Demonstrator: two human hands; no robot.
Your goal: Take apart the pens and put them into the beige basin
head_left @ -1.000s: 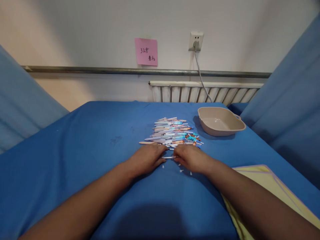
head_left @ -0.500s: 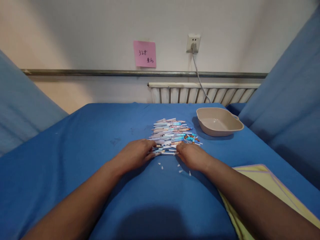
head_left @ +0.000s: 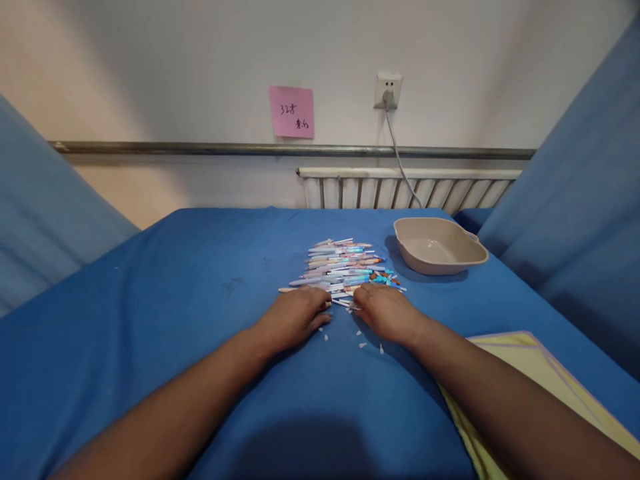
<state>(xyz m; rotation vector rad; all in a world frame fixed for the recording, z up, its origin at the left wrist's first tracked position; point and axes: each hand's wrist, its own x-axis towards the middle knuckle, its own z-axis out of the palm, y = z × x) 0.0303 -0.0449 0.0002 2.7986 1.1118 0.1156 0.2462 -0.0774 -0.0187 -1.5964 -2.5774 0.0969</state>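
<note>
A row of slim pens, mostly pale with white, blue and orange parts, lies side by side on the blue sheet. At the near left of the row is my left hand, fingers curled by the pens and thumb held apart from them. It hides part of the nearest ones. My right hand rests at the near right with its fingers pinched around the end of thin white sticks. Small turquoise and brown pieces lie behind it. Several tiny white bits are scattered in front.
A beige plastic basin stands at the back right. A folded yellow cloth lies under my right forearm. Behind the bed are a radiator, a metal rail, a plugged-in cable and a pink note. Blue curtains hang at both sides.
My left hand has slid right and slightly nearer to me, closing in on my right hand and covering the nearest sticks. My right hand has stayed almost where it was.
</note>
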